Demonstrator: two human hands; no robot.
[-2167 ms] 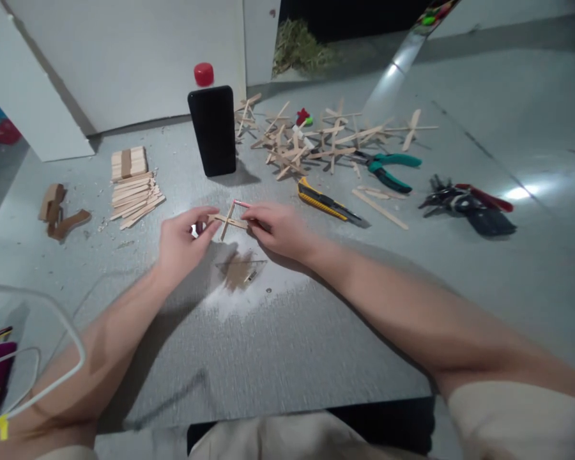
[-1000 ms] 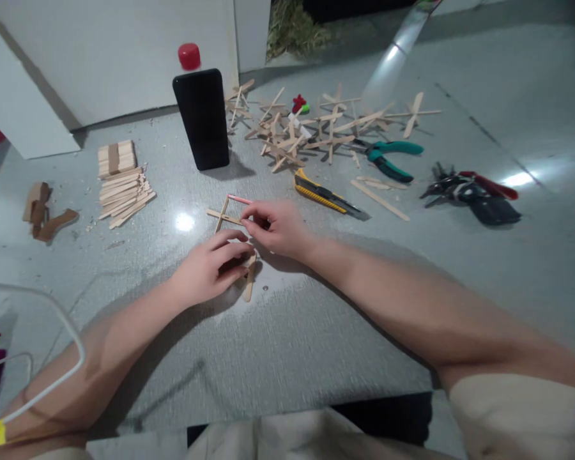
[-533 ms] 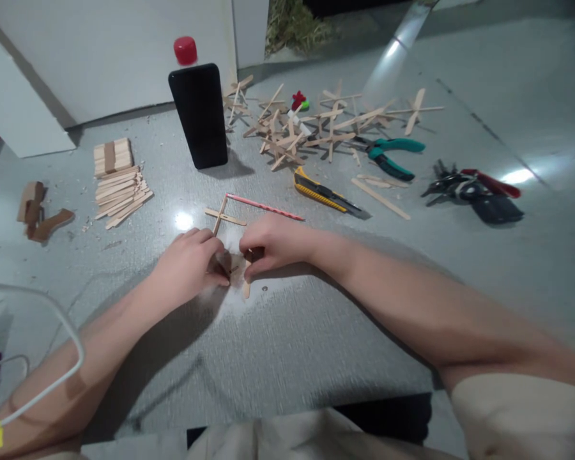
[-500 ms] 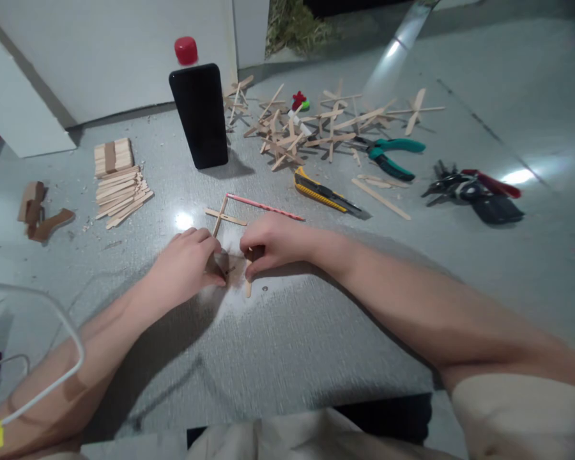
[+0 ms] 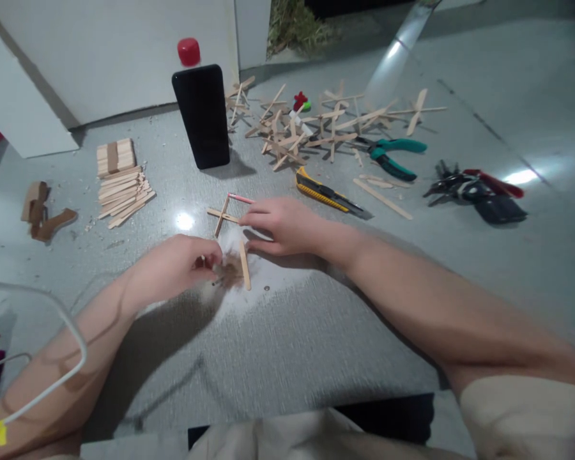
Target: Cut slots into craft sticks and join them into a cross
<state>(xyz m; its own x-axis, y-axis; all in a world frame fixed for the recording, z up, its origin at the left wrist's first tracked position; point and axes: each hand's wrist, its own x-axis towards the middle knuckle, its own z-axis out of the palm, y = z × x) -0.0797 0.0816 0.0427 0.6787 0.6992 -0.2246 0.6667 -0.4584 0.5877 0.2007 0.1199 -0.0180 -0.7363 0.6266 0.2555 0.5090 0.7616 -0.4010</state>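
Note:
My left hand (image 5: pixel 189 265) is closed in a pinch at the edge of a whitish, brown-smudged patch (image 5: pixel 230 271). A small dark tip shows under its fingers, too little to name. On that patch, between my hands, lies a short wooden craft stick (image 5: pixel 245 265) that neither hand grips. My right hand (image 5: pixel 282 227) stretches over the floor with thumb and fingers apart. Its fingertips reach the right end of two crossed craft sticks (image 5: pixel 224 215) and cover most of a red-and-white pencil (image 5: pixel 239 199).
A black phone (image 5: pixel 204 118) leans upright against a red-capped bottle (image 5: pixel 188 52). Behind are many crossed sticks (image 5: pixel 287 137); a yellow cutter (image 5: pixel 323 190), teal pliers (image 5: pixel 397 156) and keys (image 5: pixel 474 191) lie rightward. Stick bundles (image 5: pixel 119 185) and brown paper strips (image 5: pixel 43 214) are left.
My right hand has let go of the short craft stick and moved up and right to the crossed sticks. My left hand has closed its fingers and shifted slightly left.

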